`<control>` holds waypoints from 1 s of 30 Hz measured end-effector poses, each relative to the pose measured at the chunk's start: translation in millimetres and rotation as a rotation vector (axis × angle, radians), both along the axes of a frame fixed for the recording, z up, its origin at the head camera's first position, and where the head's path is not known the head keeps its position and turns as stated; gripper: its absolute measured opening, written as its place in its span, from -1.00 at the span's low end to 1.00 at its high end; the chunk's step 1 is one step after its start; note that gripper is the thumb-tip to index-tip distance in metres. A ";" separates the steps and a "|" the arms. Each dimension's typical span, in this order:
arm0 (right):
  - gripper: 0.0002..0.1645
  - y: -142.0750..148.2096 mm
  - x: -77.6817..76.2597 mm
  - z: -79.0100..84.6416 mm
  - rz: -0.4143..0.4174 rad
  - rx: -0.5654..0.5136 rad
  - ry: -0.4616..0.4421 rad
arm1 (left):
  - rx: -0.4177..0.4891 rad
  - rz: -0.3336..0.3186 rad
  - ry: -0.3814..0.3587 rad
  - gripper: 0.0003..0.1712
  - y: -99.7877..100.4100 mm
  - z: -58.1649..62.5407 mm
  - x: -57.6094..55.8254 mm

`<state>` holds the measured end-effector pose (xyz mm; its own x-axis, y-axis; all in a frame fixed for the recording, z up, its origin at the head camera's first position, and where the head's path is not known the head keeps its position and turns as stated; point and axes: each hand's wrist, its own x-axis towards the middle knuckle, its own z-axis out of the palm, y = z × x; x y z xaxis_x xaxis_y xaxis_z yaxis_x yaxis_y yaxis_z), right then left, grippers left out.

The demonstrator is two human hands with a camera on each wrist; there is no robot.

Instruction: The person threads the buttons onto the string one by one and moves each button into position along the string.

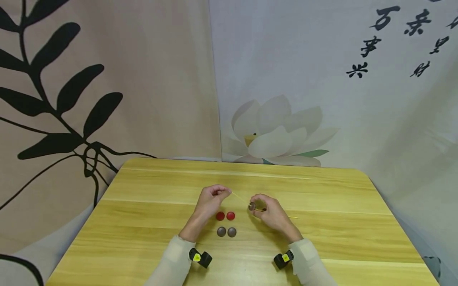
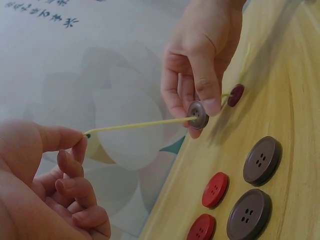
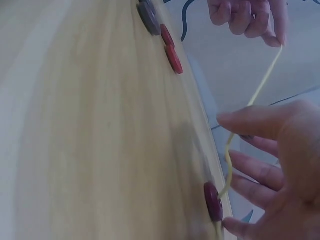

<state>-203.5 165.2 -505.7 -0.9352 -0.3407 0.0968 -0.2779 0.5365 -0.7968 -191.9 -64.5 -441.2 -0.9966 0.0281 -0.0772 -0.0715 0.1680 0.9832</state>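
Observation:
My left hand [image 1: 213, 198] pinches one end of a yellow string [image 2: 140, 124] between thumb and forefinger. The string runs taut to a grey-brown button [image 2: 198, 114] and passes through it. My right hand [image 1: 270, 212] holds that button at its rim between thumb and fingers. Further along the same string hangs a dark red button [image 3: 213, 201], below the right palm, with the string's tail beyond it. On the table between the forearms lie two red buttons [image 1: 225, 215] side by side and, nearer me, two grey-brown buttons [image 1: 226, 231].
A wooden table [image 1: 143, 246] lies under both hands. Behind its far edge hangs a cloth backdrop [image 1: 171, 79] printed with leaves, a lotus and characters. Each wrist wears a small black camera [image 1: 205, 259].

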 end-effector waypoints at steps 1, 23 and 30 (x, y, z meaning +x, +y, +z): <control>-0.62 1.0 -0.2 -0.6 0.002 -0.003 -0.002 | -0.002 0.003 0.000 -0.80 -0.1 -5.4 -3.0; -0.69 28.5 -7.7 -10.2 0.062 -0.008 -0.120 | -0.004 -0.002 0.009 -0.80 -0.7 -20.4 -13.0; -0.69 37.1 -10.4 -10.0 0.101 -0.020 -0.189 | 0.037 -0.009 0.013 -0.79 -4.3 -18.5 -10.3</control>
<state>-213.9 202.3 -515.7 -0.8987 -0.4330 -0.0697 -0.1735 0.4970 -0.8503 -202.2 -68.7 -459.8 -0.9972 0.0395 -0.0630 -0.0573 0.1321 0.9896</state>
